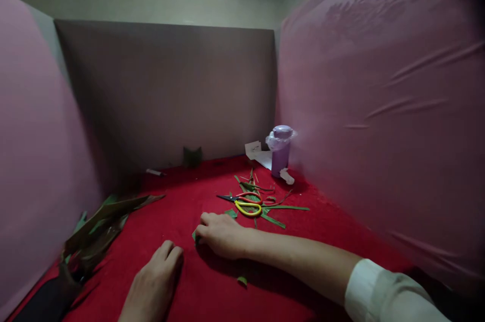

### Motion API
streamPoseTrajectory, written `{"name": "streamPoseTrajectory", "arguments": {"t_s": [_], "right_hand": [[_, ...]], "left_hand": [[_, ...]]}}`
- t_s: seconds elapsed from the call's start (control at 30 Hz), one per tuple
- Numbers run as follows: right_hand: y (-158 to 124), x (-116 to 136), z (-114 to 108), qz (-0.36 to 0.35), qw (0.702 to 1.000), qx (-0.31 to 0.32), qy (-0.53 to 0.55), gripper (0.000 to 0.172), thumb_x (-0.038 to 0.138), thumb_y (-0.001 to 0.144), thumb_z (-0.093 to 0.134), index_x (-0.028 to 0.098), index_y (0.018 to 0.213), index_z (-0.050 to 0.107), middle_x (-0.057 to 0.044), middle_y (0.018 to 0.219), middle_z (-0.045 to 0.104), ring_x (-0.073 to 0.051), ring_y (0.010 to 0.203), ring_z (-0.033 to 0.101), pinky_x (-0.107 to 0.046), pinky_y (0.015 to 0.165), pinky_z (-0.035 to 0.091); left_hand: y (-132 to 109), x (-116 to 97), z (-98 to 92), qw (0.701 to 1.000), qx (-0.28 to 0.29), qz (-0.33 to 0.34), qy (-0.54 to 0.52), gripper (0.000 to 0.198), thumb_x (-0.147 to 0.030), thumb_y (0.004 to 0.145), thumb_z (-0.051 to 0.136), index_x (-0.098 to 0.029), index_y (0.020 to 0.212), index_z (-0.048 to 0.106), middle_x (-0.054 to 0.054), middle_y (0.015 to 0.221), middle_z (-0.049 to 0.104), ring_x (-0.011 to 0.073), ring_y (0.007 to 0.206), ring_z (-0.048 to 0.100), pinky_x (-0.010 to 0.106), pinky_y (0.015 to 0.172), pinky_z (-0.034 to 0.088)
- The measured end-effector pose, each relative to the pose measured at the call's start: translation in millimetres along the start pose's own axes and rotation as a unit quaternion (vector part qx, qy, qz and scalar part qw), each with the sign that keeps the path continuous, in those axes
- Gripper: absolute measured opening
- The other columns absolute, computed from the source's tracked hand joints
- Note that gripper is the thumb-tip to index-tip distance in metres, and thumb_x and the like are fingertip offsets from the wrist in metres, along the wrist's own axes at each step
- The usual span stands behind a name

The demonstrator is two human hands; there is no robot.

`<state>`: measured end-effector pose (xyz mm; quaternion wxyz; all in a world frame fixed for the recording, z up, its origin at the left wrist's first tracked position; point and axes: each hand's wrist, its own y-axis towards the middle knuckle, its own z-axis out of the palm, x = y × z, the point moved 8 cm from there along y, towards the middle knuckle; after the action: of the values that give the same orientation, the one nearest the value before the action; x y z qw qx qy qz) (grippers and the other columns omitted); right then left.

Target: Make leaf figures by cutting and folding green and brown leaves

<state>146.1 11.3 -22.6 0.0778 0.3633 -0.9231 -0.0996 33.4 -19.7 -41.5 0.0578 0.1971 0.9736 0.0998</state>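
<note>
1. Through the head camera I watch a red cloth-covered tabletop (182,190) walled in by pink sheets.
2. The right hand (223,235) lies palm down, fingers curled, over a small green leaf scrap (195,236) near the middle of the cloth. I cannot tell whether it pinches the scrap or merely presses on it.
3. The left hand (155,281) rests flat to the near left, fingers together, holding nothing.
4. Holding the scrap well, I judge, means steady fingertip pressure so it cannot slide on the cloth.
5. Only the scrap's left corner shows, pointing left; its long axis is hidden under the fingers.
6. Just beyond lie yellow-and-orange-handled scissors (246,204), blades pointing left, among green leaf strips (273,220).
</note>
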Motion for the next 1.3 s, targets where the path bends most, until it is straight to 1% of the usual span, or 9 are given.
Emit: {"name": "streamPoseTrajectory", "arguments": {"t_s": [0.13,0.27,0.37,0.5,0.73,0.87,1.03,1.17,1.3], "right_hand": [[-6.4,-13.3,-8.4,0.018,0.999,0.004,-0.027,0.014,0.018,0.082,0.049,0.019,0.09,0.06,-0.005,0.089,0.058,-0.017,0.072,0.056,-0.025,0.054,0.038],[-21.2,-58.6,-35.0,0.08,0.996,-0.008,-0.045,0.019,0.023,0.087,0.042,0.018,0.093,0.06,-0.007,0.094,0.057,-0.018,0.077,0.057,-0.026,0.059,0.039],[-38.1,-97.0,-47.4,0.135,0.989,0.006,-0.059,0.016,0.024,0.083,0.048,0.015,0.088,0.061,-0.01,0.088,0.058,-0.021,0.079,0.057,-0.027,0.059,0.038],[-50.2,-114.6,-44.0,0.151,0.987,0.028,-0.049,0.018,0.027,0.077,0.057,0.019,0.092,0.059,-0.009,0.092,0.059,-0.022,0.081,0.057,-0.026,0.06,0.037],[-39.3,-121.8,-41.7,0.207,0.978,-0.007,0.022,0.029,0.03,0.07,0.061,0.016,0.092,0.05,-0.01,0.08,0.062,-0.026,0.073,0.059,-0.029,0.056,0.034],[-46.7,-134.1,-54.6,0.231,0.963,-0.071,0.115,0.034,0.021,0.065,0.059,0.018,0.097,0.046,-0.001,0.068,0.056,-0.02,0.063,0.055,-0.026,0.051,0.029],[-54.8,-151.5,-64.5,0.244,0.913,-0.168,0.281,0.037,0.015,0.067,0.051,0.019,0.101,0.04,0.004,0.068,0.048,-0.012,0.057,0.049,-0.021,0.048,0.034],[-54.4,-157.7,-64.7,0.247,0.857,-0.24,0.383,0.037,0.026,0.068,0.054,0.017,0.101,0.041,0.003,0.07,0.048,-0.012,0.058,0.049,-0.022,0.049,0.038],[-58.7,-151.4,-56.7,0.225,0.823,-0.271,0.445,0.034,0.03,0.067,0.056,0.017,0.097,0.046,-0.001,0.076,0.055,-0.015,0.067,0.055,-0.026,0.058,0.044]], "left_hand": [[26.4,-11.1,-2.1,0.999,-0.021,0.009,-0.036,0.028,-0.014,0.087,0.029,-0.021,0.075,0.054,0.003,0.077,0.054,0.0168,0.064,0.055,0.028,0.058,0.04],[63.7,-33.1,-7.7,0.984,-0.047,0.034,-0.17,0.026,-0.022,0.087,0.036,-0.021,0.073,0.057,0.003,0.074,0.057,0.0158,0.067,0.058,0.026,0.062,0.044],[79.4,-38.1,-9.0,0.978,-0.074,0.032,-0.191,0.025,-0.032,0.087,0.038,-0.021,0.092,0.06,0.006,0.093,0.06,0.0193,0.086,0.059,0.032,0.077,0.045],[75.8,-39.3,-1.4,0.977,-0.101,0.049,-0.181,0.033,-0.038,0.082,0.049,-0.021,0.108,0.057,0.009,0.111,0.057,0.0247,0.104,0.052,0.042,0.09,0.042],[72.2,-35.4,2.0,0.981,-0.056,0.081,-0.165,0.034,-0.039,0.084,0.044,-0.022,0.109,0.059,0.009,0.114,0.058,0.0228,0.107,0.053,0.039,0.091,0.044],[56.2,-22.1,-0.1,0.995,0.006,0.036,-0.097,0.059,-0.052,0.081,0.042,-0.017,0.129,0.046,0.015,0.135,0.046,0.0299,0.124,0.04,0.047,0.101,0.032],[44.8,-65.9,26.4,0.987,0.132,0.004,-0.088,0.086,-0.059,0.076,0.042,0.001,0.136,0.028,0.025,0.146,0.014,0.0357,0.134,0.007,0.051,0.107,0.014],[79.5,-116.2,28.3,0.973,0.108,0.017,-0.206,0.088,-0.057,0.078,0.038,0.003,0.138,0.018,0.025,0.146,0.008,0.0332,0.134,0.001,0.049,0.108,0.012],[102.3,-122.4,19.1,0.956,0.089,0.045,-0.275,0.076,-0.052,0.083,0.034,-0.005,0.141,0.018,0.018,0.148,0.016,0.0266,0.136,0.009,0.043,0.109,0.012]]}}
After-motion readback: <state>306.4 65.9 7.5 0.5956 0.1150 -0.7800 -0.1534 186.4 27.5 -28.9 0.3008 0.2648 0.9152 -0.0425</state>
